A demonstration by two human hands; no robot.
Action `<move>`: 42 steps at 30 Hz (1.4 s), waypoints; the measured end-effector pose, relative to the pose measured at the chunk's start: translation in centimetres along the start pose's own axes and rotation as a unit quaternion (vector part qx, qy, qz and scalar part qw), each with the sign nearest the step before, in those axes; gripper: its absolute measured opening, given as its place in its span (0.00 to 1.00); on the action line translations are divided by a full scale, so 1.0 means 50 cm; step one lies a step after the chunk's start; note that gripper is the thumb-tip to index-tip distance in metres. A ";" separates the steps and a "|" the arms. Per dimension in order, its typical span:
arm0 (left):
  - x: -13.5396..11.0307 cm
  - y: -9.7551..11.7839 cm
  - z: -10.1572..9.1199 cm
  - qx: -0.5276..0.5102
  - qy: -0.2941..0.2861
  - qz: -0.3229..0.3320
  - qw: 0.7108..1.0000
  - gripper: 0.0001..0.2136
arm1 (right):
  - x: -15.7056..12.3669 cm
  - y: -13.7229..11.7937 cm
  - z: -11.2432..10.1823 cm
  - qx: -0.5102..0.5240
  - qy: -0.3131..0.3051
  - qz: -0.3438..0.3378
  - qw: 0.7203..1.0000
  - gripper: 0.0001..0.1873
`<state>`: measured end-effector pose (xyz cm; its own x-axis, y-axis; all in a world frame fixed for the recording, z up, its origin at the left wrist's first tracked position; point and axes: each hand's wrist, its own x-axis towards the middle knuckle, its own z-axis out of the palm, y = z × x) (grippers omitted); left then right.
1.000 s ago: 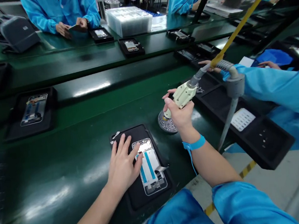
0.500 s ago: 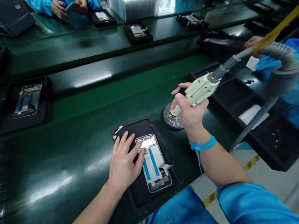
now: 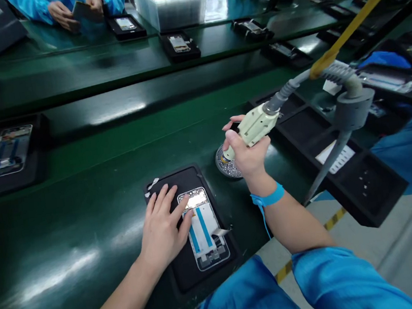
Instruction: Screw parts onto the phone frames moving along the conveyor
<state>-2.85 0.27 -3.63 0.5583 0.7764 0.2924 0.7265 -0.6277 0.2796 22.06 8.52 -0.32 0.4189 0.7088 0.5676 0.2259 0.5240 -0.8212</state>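
My left hand (image 3: 164,231) rests on a black foam mat (image 3: 182,271), its thumb and fingertips touching the upper left edge of an open smartphone frame (image 3: 203,229). The phone lies flat, with blue strips on its white back. My right hand (image 3: 250,154) grips a cream electric screwdriver (image 3: 255,126), whose tip hangs at the edge of a round perforated screw plate (image 3: 227,164). A blue anti-static strap (image 3: 268,196) circles my right wrist.
A green conveyor belt (image 3: 71,249) runs across the view, carrying phones on black mats, such as one (image 3: 8,152) at left. A black compartment tray (image 3: 365,181) and grey tool stand (image 3: 341,134) stand at right. Co-workers in blue smocks sit beyond the belt.
The whole scene has shifted upward and left in view as my head moved. Both hands stay in nearly the same pose, with the screwdriver still held at the plate.
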 end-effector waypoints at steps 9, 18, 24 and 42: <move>0.001 -0.003 -0.002 0.009 -0.017 0.003 1.000 0.17 | 0.000 0.012 0.005 0.011 -0.001 0.001 1.000 0.14; -0.003 -0.001 -0.001 0.018 -0.023 -0.004 1.000 0.18 | -0.002 0.015 0.004 -0.012 -0.001 0.001 1.000 0.13; -0.003 -0.003 -0.003 0.014 -0.014 0.005 1.000 0.17 | -0.004 0.015 0.002 -0.020 -0.012 -0.004 1.000 0.12; 0.000 0.021 0.012 -0.108 -0.012 -0.005 0.994 0.18 | -0.088 -0.122 0.092 0.126 -0.105 0.028 0.986 0.11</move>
<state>-1.84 -0.36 -3.89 0.5630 0.7820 0.2674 0.6306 -0.6157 0.4726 14.77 4.39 2.46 0.2276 0.8085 0.5426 -0.0290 0.5626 -0.8262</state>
